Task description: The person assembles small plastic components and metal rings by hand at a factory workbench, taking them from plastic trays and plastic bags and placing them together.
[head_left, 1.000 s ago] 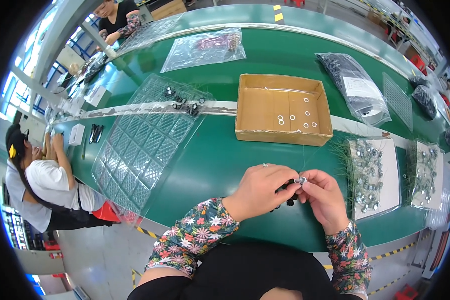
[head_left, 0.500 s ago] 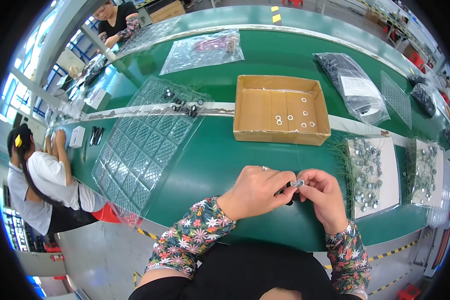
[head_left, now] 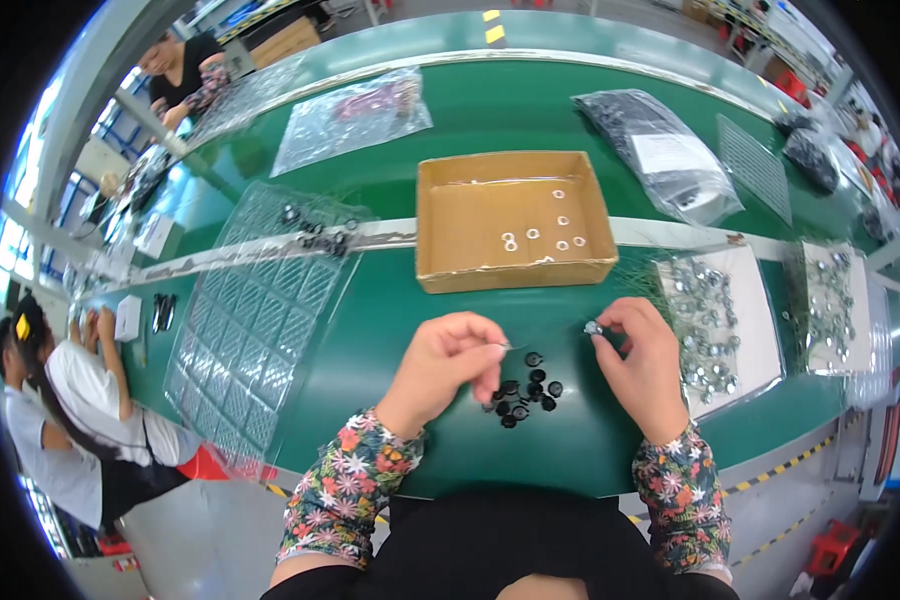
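Note:
My left hand (head_left: 448,365) is pinched at the fingertips, with the end of a thin wire (head_left: 515,347) at them. To its right, my right hand (head_left: 638,365) grips a small round silver part (head_left: 593,328) between thumb and forefinger. The wire stretches toward that part, though its full run is too fine to follow. On the green table between the hands lies a loose group of small black round parts (head_left: 537,376). Beyond them stands a shallow cardboard box (head_left: 518,279) with several small white rings (head_left: 533,234) on its bottom.
At right, two pale boards (head_left: 765,320) carry many silver parts with thin wires. Clear trays (head_left: 250,320) lie at left with black parts on top. Plastic bags (head_left: 660,150) rest at the back. Co-workers sit at the left and far left.
My hands have moved apart from where they met around the silver part, uncovering the black parts. The view has shifted, so the box and table appear farther left.

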The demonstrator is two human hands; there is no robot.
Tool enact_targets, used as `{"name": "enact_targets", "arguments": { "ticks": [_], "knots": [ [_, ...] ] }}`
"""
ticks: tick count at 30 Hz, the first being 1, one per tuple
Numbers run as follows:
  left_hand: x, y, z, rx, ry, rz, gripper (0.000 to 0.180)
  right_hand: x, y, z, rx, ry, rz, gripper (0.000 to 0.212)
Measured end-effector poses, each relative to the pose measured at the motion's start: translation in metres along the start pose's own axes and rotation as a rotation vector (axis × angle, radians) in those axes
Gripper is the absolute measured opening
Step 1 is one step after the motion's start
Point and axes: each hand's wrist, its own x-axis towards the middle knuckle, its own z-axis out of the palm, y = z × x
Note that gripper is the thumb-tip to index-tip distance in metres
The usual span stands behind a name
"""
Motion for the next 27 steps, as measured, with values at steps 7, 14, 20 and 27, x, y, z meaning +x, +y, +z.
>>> {"name": "enact_targets", "arguments": {
  "ticks": [7,14,20,27],
  "knots": [
    [0.005,0.000,-0.004,-0.393,-0.119,-0.116,0.011,-0.002,0.011,-0.006,-0.379,0.066,-0.162,0.018],
    [-0.001,-0.002,0.001,-0.394,-0.129,-0.113,0.012,-0.001,-0.047,-0.011,-0.138,0.189,-0.456,0.023],
    [-0.002,-0.004,0.007,-0.407,-0.116,-0.127,0.013,0.001,-0.062,0.013,-0.186,0.028,-0.513,0.030],
    [0.002,-0.004,0.004,-0.380,-0.151,-0.167,0.015,0.006,-0.049,0.025,-0.098,-0.036,-0.437,0.023]
  ]
}}
